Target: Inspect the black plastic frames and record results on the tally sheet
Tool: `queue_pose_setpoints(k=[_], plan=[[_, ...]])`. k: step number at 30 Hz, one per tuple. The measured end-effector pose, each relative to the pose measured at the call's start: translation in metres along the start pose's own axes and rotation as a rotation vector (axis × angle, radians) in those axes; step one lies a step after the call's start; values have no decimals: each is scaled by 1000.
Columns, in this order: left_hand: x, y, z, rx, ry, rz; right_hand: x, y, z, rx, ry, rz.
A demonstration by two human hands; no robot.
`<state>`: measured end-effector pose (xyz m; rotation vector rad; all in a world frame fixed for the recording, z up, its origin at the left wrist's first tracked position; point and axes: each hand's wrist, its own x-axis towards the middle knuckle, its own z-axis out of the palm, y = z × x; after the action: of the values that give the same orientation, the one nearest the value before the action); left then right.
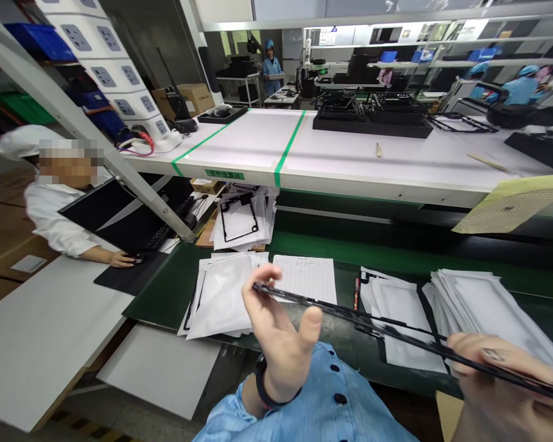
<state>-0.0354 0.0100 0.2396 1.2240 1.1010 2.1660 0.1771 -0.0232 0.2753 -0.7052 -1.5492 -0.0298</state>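
Note:
A thin black frame [350, 314], seen nearly edge-on, is held up in front of my chest and slants down to the right. Its left end lies across the curled fingers of my left hand [281, 344], whose thumb stands away from it. My right hand [498, 380] grips the other end, fingers over the edge; part of this hand is blurred. Beneath the frame, white sheets or sleeves [399, 301] with black frame parts lie on the green bench [161, 301]. A thicker white stack [474, 301] is beside them.
Left of me lie more white sleeves [225, 294], a written sheet [304, 270] and a red pen [356, 293]. A raised white shelf [244, 138] carries a black tray of parts [368, 123]. A person [55, 190] sits at the left with a hand on a mouse.

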Motion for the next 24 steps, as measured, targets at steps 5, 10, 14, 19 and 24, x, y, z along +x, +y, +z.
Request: queue_pose_setpoints(k=[5, 10, 14, 19, 24], plan=[[0, 1, 7, 340, -323, 376, -2, -15, 11, -326, -312, -166], [1, 23, 5, 2, -734, 370, 12, -31, 29, -352, -376, -144], [-4, 26, -1, 50, -497, 410, 15, -33, 19, -341, -396, -141], [-7, 34, 0, 42, -228, 317, -9, -15, -10, -345, -316, -147], [-15, 43, 13, 30, -115, 159, -29, -4, -19, -291, -313, -85]])
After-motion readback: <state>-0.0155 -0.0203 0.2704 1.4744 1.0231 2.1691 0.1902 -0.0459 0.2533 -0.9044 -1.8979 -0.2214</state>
